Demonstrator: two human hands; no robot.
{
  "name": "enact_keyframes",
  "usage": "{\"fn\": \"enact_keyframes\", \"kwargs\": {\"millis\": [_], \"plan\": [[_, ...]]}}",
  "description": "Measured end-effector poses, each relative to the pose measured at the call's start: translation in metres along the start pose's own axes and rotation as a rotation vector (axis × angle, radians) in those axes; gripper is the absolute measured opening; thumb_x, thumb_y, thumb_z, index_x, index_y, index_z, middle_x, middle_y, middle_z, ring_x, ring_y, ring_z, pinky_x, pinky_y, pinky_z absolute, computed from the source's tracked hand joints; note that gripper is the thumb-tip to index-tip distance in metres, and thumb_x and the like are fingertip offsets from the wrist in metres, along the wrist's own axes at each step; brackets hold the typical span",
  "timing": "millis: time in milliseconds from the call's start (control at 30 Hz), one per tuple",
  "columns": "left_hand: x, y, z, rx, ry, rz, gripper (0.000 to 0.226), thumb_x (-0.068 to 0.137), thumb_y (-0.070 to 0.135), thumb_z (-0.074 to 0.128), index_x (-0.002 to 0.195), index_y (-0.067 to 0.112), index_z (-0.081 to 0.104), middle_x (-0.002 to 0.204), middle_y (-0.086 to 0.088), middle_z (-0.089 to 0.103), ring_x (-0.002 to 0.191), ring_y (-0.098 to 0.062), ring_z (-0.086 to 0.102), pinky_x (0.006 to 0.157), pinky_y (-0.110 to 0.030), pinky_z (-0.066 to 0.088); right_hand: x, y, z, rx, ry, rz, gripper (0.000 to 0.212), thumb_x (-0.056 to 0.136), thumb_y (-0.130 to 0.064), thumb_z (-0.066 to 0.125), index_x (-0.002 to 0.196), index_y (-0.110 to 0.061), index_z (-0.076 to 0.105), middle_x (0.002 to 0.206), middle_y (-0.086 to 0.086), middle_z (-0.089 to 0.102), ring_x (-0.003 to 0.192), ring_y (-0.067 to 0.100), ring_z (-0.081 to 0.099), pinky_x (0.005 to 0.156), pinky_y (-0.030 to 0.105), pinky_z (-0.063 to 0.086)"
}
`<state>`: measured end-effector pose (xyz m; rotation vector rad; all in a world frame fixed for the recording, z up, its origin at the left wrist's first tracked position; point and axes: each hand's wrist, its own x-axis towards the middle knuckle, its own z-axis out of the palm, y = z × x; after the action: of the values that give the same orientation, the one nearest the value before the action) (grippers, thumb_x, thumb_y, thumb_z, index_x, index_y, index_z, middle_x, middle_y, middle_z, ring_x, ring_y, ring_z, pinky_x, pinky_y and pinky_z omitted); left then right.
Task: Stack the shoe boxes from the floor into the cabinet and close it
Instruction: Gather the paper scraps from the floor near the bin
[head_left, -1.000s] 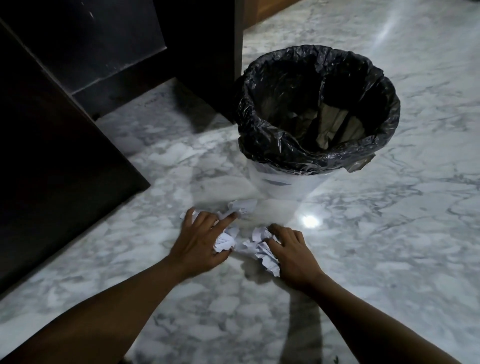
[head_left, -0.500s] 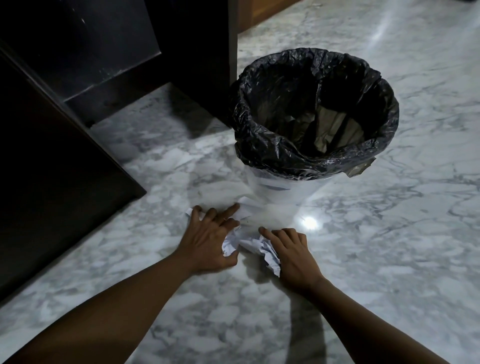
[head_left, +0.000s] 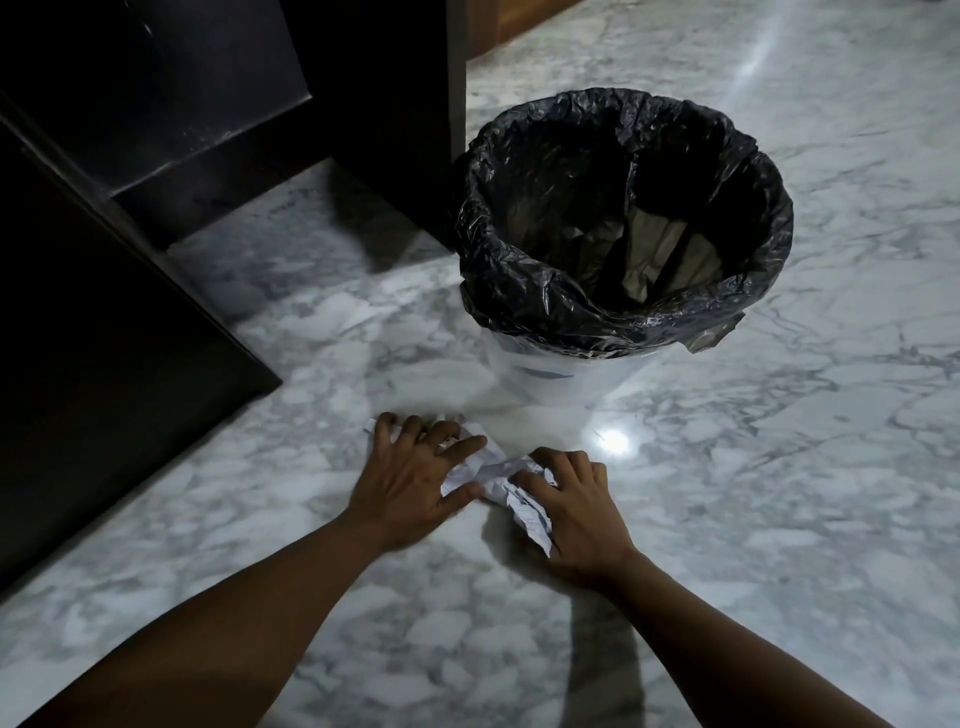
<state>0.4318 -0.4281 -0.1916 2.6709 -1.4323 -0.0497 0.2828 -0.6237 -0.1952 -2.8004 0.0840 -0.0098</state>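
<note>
Closer together now, my left hand (head_left: 415, 486) and right hand (head_left: 574, 519) grip crumpled paper (head_left: 491, 475) at 6 o'clock of the bin (head_left: 561, 371). No shoe boxes in view. I reckon it's floor-clearing first, and next a clean lift toward 12.

A dark cabinet (head_left: 156, 78) is seen at upper left, set on the floor (head_left: 779, 467); a dark panel (head_left: 104, 338) is angled outward beside it.

Held by left hand (head_left: 410, 483) + right hand (head_left: 576, 514): crumpled paper (head_left: 491, 475), white, matt, rough creases. Under grip: floor (head_left: 779, 467), polished marble, glossy w/ glare spot. Beyond grip: bin liner (head_left: 519, 291), thin black plastic, wrinkled, shiny; bin (head_left: 561, 374) wall smooth white plastic. Left of grip: cabinet (head_left: 104, 364), dark, matt.
</note>
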Motion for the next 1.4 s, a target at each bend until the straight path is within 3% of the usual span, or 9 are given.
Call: {"fn": "enact_keyframes", "kwargs": {"millis": [133, 233, 333, 467, 700, 867, 967, 1200, 1400], "plan": [[0.0, 0.005, 0.0, -0.025, 0.003, -0.041, 0.058, 0.093, 0.073, 0.024, 0.131, 0.044, 0.056, 0.129, 0.01, 0.058, 0.104, -0.022, 0.051, 0.099, -0.052, 0.033, -0.001, -0.005, -0.004, 0.04, -0.009, 0.017, 0.077, 0.078, -0.084, 0.027, 0.122, -0.03, 0.058, 0.132, 0.003, 0.05, 0.108, 0.024, 0.045, 0.084, 0.04, 0.038], [0.0, 0.007, 0.002, -0.045, 0.042, -0.057, 0.057, 0.092, 0.073, 0.028, 0.128, 0.042, 0.061, 0.126, 0.009, 0.061, 0.107, -0.023, 0.05, 0.104, -0.051, 0.032, 0.002, -0.013, -0.003, 0.146, 0.053, 0.141, 0.057, 0.095, -0.065, 0.018, 0.121, -0.033, 0.058, 0.132, -0.005, 0.052, 0.113, 0.021, 0.047, 0.088, 0.042, 0.037], [0.002, 0.006, 0.007, -0.077, 0.086, -0.031, 0.055, 0.094, 0.069, 0.034, 0.126, 0.037, 0.065, 0.119, 0.005, 0.064, 0.122, -0.027, 0.048, 0.113, -0.054, 0.027, 0.003, -0.015, 0.003, 0.168, 0.132, 0.207, 0.036, 0.1, -0.041, 0.038, 0.135, -0.035, 0.048, 0.126, -0.011, 0.055, 0.11, 0.021, 0.05, 0.089, 0.041, 0.037], [0.002, 0.004, 0.013, -0.175, 0.17, 0.015, 0.045, 0.094, 0.059, 0.049, 0.12, 0.029, 0.07, 0.12, -0.002, 0.063, 0.136, -0.025, 0.042, 0.11, -0.048, 0.037, 0.001, -0.013, 0.006, 0.254, 0.134, 0.208, 0.077, 0.09, -0.045, 0.049, 0.155, -0.037, 0.008, 0.123, -0.01, 0.056, 0.106, 0.016, 0.044, 0.09, 0.039, 0.033], [-0.007, 0.012, 0.018, -0.282, 0.185, -0.023, 0.042, 0.091, 0.056, 0.059, 0.117, 0.025, 0.072, 0.134, 0.008, 0.061, 0.13, -0.017, 0.049, 0.105, -0.04, 0.042, 0.001, -0.007, 0.009, 0.064, 0.104, 0.051, 0.039, 0.085, -0.041, 0.058, 0.124, -0.038, 0.057, 0.136, -0.007, 0.051, 0.108, 0.024, 0.05, 0.083, 0.04, 0.036], [-0.021, 0.024, 0.017, -0.251, 0.195, -0.078, 0.045, 0.09, 0.059, 0.054, 0.114, 0.026, 0.071, 0.129, 0.009, 0.063, 0.127, -0.019, 0.051, 0.104, -0.037, 0.042, -0.003, -0.011, 0.006, 0.019, 0.099, 0.03, 0.054, 0.092, -0.069, 0.032, 0.126, -0.034, 0.056, 0.131, -0.01, 0.053, 0.108, 0.02, 0.049, 0.084, 0.042, 0.039], [-0.018, 0.027, 0.016, -0.194, 0.237, -0.102, 0.041, 0.09, 0.059, 0.055, 0.109, 0.027, 0.072, 0.116, 0.009, 0.067, 0.113, -0.021, 0.056, 0.093, -0.038, 0.046, 0.0, -0.013, 0.012, -0.031, 0.144, 0.054, 0.044, 0.095, -0.056, 0.044, 0.132, -0.033, 0.053, 0.124, -0.011, 0.057, 0.102, 0.022, 0.053, 0.081, 0.04, 0.041], [-0.015, 0.026, 0.018, -0.127, 0.295, -0.155, 0.04, 0.087, 0.059, 0.061, 0.086, 0.02, 0.072, 0.086, 0.004, 0.067, 0.084, -0.022, 0.057, 0.071, -0.037, 0.046, 0.003, -0.009, 0.02, 0.031, 0.302, 0.064, 0.012, 0.09, -0.03, 0.062, 0.1, -0.024, 0.067, 0.103, -0.007, 0.063, 0.082, 0.023, 0.053, 0.068, 0.035, 0.038], [-0.014, 0.023, 0.012, -0.269, 0.389, -0.204, 0.041, 0.071, 0.058, 0.071, 0.067, 0.018, 0.063, 0.069, 0.004, 0.059, 0.072, -0.02, 0.055, 0.061, -0.036, 0.047, 0.005, -0.005, 0.024, 0.16, 0.365, 0.162, 0.015, 0.09, -0.029, 0.056, 0.092, -0.02, 0.069, 0.096, -0.007, 0.066, 0.079, 0.021, 0.056, 0.069, 0.036, 0.043]]}}
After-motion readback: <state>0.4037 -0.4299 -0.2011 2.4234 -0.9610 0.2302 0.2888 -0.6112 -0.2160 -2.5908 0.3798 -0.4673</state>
